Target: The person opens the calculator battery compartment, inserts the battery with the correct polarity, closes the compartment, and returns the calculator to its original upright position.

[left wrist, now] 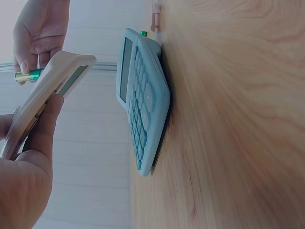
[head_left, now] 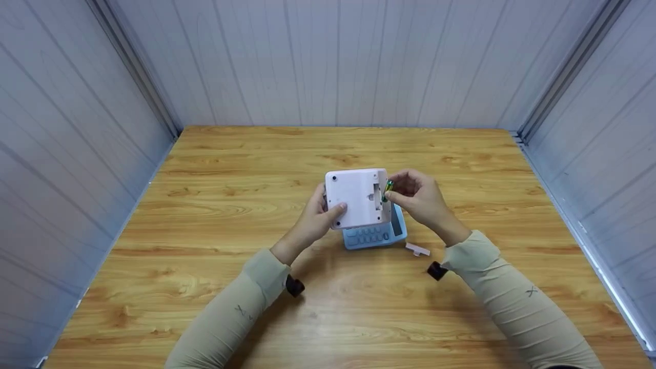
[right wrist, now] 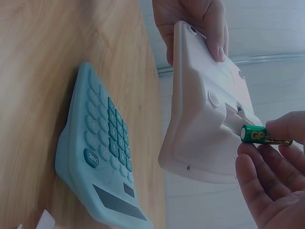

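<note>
My left hand (head_left: 318, 216) grips a pale pink calculator (head_left: 353, 197) by its left side, thumb across the back. The calculator is turned over, its back facing up, and the battery compartment (head_left: 377, 197) is uncovered along the right edge. Between thumb and fingers my right hand (head_left: 423, 197) pinches a green and gold battery (right wrist: 253, 134), held right by the compartment opening. In the left wrist view, the calculator's display (left wrist: 75, 78) faces down toward the table. Below the held calculator, a blue calculator (head_left: 371, 237) lies keys up on the table, partly covered in the head view.
A small pink battery cover (head_left: 417, 249) lies on the wooden table (head_left: 230, 205), right of the blue calculator. Behind the blue calculator a small green end (left wrist: 143, 33) shows in the left wrist view. Pale panel walls (head_left: 307, 61) enclose the table's back and sides.
</note>
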Demonstrator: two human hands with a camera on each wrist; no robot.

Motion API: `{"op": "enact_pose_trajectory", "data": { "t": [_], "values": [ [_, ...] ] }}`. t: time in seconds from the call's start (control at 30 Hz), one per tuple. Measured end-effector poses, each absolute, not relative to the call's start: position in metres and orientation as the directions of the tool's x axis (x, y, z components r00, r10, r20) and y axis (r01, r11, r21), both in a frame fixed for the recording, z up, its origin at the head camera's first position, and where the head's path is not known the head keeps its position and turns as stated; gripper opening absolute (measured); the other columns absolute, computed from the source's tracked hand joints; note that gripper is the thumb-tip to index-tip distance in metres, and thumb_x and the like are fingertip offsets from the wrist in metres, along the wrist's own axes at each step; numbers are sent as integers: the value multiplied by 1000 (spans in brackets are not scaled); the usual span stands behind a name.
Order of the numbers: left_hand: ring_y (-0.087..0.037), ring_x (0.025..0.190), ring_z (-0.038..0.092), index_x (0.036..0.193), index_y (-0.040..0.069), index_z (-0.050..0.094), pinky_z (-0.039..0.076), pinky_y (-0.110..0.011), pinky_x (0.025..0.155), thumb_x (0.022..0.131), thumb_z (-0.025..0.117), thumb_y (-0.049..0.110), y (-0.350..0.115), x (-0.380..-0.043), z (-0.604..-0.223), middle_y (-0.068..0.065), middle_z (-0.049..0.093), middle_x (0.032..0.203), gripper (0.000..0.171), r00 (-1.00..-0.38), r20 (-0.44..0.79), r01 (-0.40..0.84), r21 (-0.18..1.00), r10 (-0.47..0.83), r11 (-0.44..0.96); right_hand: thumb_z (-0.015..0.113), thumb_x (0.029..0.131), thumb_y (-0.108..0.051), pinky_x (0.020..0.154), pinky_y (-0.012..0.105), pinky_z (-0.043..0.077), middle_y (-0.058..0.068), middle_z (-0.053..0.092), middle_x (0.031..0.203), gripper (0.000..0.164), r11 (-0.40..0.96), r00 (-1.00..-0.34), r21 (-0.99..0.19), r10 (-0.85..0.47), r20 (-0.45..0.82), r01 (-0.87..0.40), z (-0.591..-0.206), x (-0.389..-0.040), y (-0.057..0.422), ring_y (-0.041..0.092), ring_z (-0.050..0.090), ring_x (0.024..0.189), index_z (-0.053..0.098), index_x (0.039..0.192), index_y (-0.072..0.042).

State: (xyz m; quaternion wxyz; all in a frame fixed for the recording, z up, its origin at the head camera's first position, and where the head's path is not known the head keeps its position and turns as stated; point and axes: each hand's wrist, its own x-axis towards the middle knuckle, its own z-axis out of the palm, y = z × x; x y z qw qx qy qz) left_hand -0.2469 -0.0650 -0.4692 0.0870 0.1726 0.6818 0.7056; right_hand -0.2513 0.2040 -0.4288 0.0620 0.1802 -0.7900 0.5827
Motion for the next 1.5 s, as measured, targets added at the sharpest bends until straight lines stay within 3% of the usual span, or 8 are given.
{"op": "enact_pose_trajectory", "data": {
  "t": [0.3,1.0,1.5],
  "values": [
    [-40,127,72,165,5,29,67,-47,96,110,55,1,-64,-248,-469,-28,66,144,61,-925,105,91,994,366,-55,78,94,6,74,19,59,19,73,102,23,258,-926,-893,-190,327,-368,-428,-251,200,11,69,84,69,115,7],
    [-42,131,69,167,5,26,65,-51,99,109,55,0,-62,-245,-469,-29,63,148,65,-916,123,110,992,381,-58,82,93,3,70,19,58,20,77,98,19,276,-931,-894,-196,307,-353,-434,-251,198,9,69,79,75,110,7],
    [-41,130,70,164,3,29,66,-48,98,109,56,0,-61,-245,-469,-29,64,146,62,-918,129,124,992,376,-36,69,104,-2,71,20,61,12,75,97,16,263,-949,-915,-170,267,-305,-435,-253,199,10,67,79,77,113,8]
  ]
}}
